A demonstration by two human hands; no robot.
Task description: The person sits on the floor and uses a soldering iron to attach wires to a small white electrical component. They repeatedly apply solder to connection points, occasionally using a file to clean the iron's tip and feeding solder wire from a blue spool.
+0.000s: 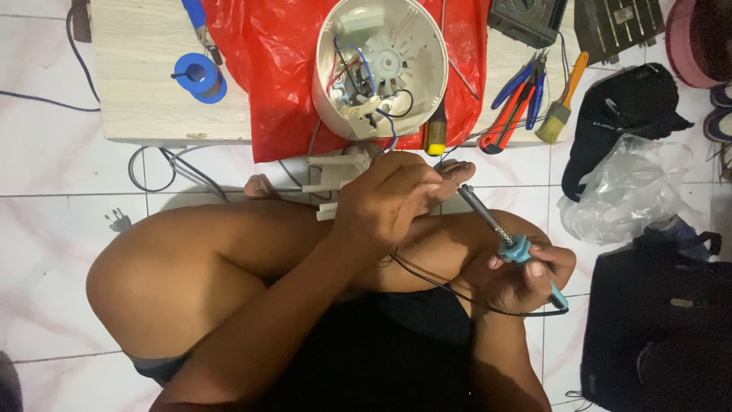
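My right hand (526,275) grips the blue handle of a soldering iron (499,229), whose metal tip points up and left toward my left hand. My left hand (393,198) is closed around a small white plastic part with a motor (335,172), held above my crossed legs; what lies between the fingers is mostly hidden. Blue and black wires run from that part up into a round white appliance housing (381,65), which lies open on a red plastic sheet (263,69) with its fan wheel and wiring exposed. The iron's black cord (450,290) loops across my lap.
A low wooden table (145,69) holds a blue solder spool (198,76), a yellow-handled screwdriver (435,133), pliers with red and blue grips (518,99), a paintbrush (563,99) and a dark meter (526,19). Black bags (656,328), a clear plastic bag (625,194) and a plug (118,221) lie on the tiled floor.
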